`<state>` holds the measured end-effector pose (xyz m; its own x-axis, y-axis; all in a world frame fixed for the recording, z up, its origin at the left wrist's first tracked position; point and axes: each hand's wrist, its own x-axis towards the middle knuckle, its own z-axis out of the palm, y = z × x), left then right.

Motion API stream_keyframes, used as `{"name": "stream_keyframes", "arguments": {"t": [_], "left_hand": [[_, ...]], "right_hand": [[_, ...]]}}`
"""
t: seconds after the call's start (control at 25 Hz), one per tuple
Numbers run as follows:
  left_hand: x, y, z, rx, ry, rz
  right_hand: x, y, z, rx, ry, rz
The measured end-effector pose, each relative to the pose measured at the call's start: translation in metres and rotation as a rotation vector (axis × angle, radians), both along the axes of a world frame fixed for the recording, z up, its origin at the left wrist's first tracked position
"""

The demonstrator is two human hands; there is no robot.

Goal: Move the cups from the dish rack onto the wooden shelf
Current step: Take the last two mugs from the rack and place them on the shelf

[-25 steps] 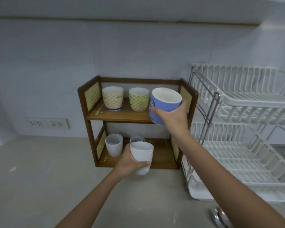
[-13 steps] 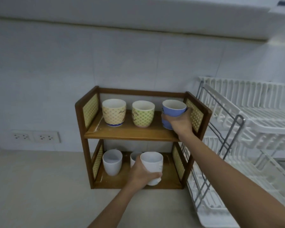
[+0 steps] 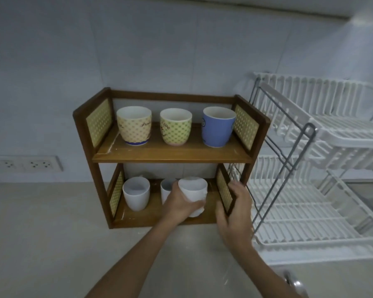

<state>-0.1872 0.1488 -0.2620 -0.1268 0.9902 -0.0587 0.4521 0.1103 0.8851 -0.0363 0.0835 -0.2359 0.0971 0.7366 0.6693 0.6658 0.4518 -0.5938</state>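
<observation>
The wooden shelf [image 3: 170, 154] stands against the wall. On its upper board sit a cream patterned cup [image 3: 134, 125], a green dotted cup [image 3: 176, 126] and a blue cup [image 3: 217, 127]. My left hand [image 3: 178, 206] is wrapped around a white cup [image 3: 193, 192] at the front of the lower board. Behind it stand a second white cup [image 3: 136, 195] and a third, half-hidden white cup [image 3: 166, 188]. My right hand [image 3: 235, 211] holds the shelf's lower right side panel, thumb inside. The white dish rack [image 3: 310, 168] to the right holds no cups.
A double wall socket [image 3: 23, 164] sits at the left, low on the tiled wall. The beige counter [image 3: 52, 244] spreads in front of the shelf. Something of shiny metal [image 3: 293, 282] lies on the counter near the bottom right.
My right hand let go of the blue cup on the upper board and dropped to the shelf's lower right side. My left hand carried the white cup further into the lower board.
</observation>
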Motion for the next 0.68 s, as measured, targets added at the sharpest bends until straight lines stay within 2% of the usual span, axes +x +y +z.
{"name": "stream_keyframes", "arguments": {"t": [0.16, 0.24, 0.4, 0.68], "left_hand": [[0.024, 0.006, -0.006, 0.040, 0.056, 0.046], [0.038, 0.010, -0.012, 0.043, -0.001, 0.112], [0.058, 0.021, -0.022, 0.043, -0.041, 0.237], [0.066, 0.044, -0.051, 0.076, 0.035, 0.199]], "right_hand": [[0.030, -0.060, -0.111, -0.474, -0.507, 0.087], [0.036, -0.067, -0.132, -0.619, -0.637, 0.098], [0.040, -0.066, -0.145, -0.657, -0.660, 0.072], [0.040, -0.066, -0.147, -0.664, -0.620, 0.052]]}}
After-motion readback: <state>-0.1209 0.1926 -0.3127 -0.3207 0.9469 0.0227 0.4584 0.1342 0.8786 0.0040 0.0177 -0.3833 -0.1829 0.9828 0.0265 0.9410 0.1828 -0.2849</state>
